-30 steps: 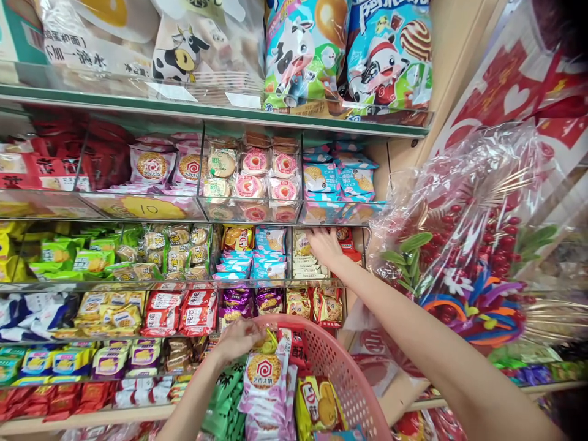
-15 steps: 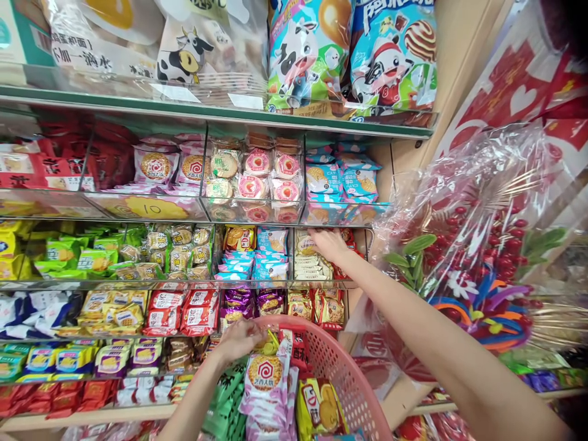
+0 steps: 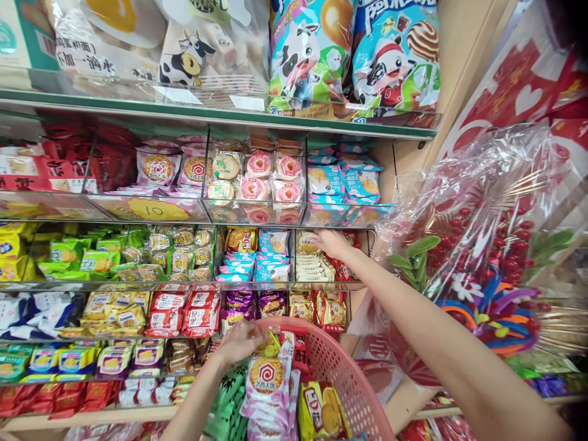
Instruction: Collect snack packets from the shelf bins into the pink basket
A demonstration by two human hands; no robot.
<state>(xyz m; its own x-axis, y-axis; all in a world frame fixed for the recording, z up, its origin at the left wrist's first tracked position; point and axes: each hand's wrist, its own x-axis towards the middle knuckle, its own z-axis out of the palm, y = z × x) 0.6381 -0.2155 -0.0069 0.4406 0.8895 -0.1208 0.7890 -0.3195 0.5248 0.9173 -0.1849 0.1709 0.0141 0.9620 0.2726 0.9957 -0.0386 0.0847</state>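
Note:
My left hand [image 3: 243, 340] is closed on the upper left rim of a pink perforated plastic basket [image 3: 342, 358]. Inside the basket lie pink-and-white wrapped round biscuits [image 3: 267, 383], a yellow biscuit packet [image 3: 321, 407], a red packet [image 3: 301, 352] and green packets [image 3: 227, 395]. Up at the shelf, my right hand [image 3: 334, 244] reaches into a compartment with its fingers extended to the left. Its fingertips are at the top of a stack of cream-coloured biscuit packets [image 3: 312, 266]; part of the fingers is hard to make out. Red packets [image 3: 344, 269] sit behind and below that hand.
Clear dividers and shelf fronts [image 3: 257, 285] separate rows of wrapped snacks. Blue-and-pink packets [image 3: 273, 263] fill the neighbouring compartment. Large snack bags [image 3: 312, 58] stand on the top shelf. At right, a plastic-wrapped decoration with red berries [image 3: 500, 245] hangs close to my right forearm.
My right hand has shifted very slightly right, its fingers still at the cream packets. The left hand and basket are almost unmoved; the whole view has slid a little.

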